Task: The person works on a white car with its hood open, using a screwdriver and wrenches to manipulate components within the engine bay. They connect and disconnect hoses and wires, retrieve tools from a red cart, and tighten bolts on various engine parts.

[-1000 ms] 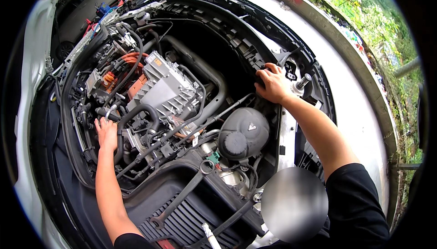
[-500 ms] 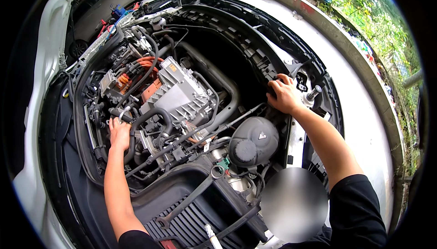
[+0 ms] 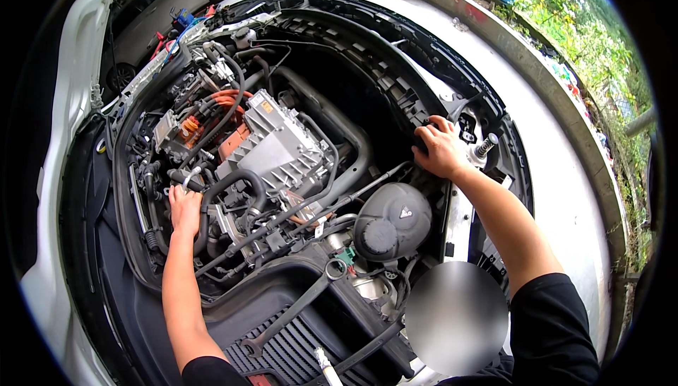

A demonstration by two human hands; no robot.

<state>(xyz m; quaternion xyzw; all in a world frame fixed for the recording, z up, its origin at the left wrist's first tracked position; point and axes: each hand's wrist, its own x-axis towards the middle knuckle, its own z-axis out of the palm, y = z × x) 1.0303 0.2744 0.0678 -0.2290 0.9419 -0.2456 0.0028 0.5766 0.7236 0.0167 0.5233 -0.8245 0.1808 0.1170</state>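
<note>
On the left of the open engine bay, my left hand (image 3: 185, 211) is closed, fingertips down among hoses. A light grey curved pipe or tool end (image 3: 191, 175) shows just beyond the fingers; what they grip is hidden. Beside this hand loops a thick black hose (image 3: 246, 176). My right hand (image 3: 443, 150) is curled over the black edge of the car's front frame (image 3: 402, 96), close to a metal post with a spring (image 3: 486, 145). Between my arms are a silver finned metal housing (image 3: 272, 142) with orange cables (image 3: 227, 101) and a rounded black reservoir (image 3: 393, 221).
A double-ended wrench (image 3: 293, 317) lies across the black ribbed cover nearest me. A white stick-like thing (image 3: 327, 366) shows below it. The raised white hood (image 3: 60, 139) edges the left. Another car (image 3: 166, 12) stands beyond, and a low concrete curb (image 3: 558, 117) runs along the right.
Both hands keep their places. The view has shifted very slightly; nothing has visibly been taken up or let go.
</note>
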